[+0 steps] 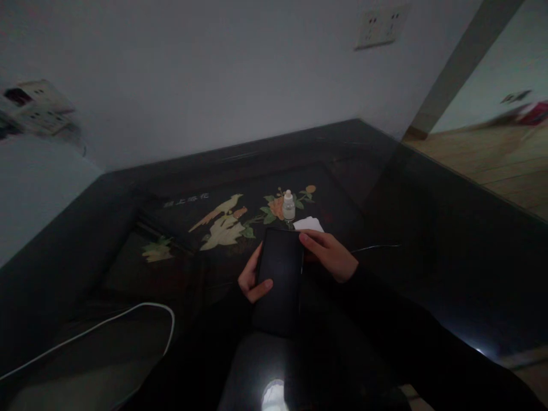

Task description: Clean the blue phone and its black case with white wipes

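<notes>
A black smartphone [280, 268] with a dark screen is held upright above the near part of the table. My left hand [253, 281] grips its left edge, the thumb lying over the front. At the upper right corner, my right hand [331, 254] is closed on the phone with its thumb on the front. A white piece of paper or cloth [309, 224] shows just beyond my right hand; whether the fingers touch it I cannot tell. Behind the phone stands a small clear bottle [289, 208] with a white cap.
The dark glossy table [240, 162] has inlaid bird and flower pictures and meets the wall at the back. A white cable [145, 305] curves across the left side. A thin cord [377, 247] lies to the right. Wall sockets [382, 25] are above.
</notes>
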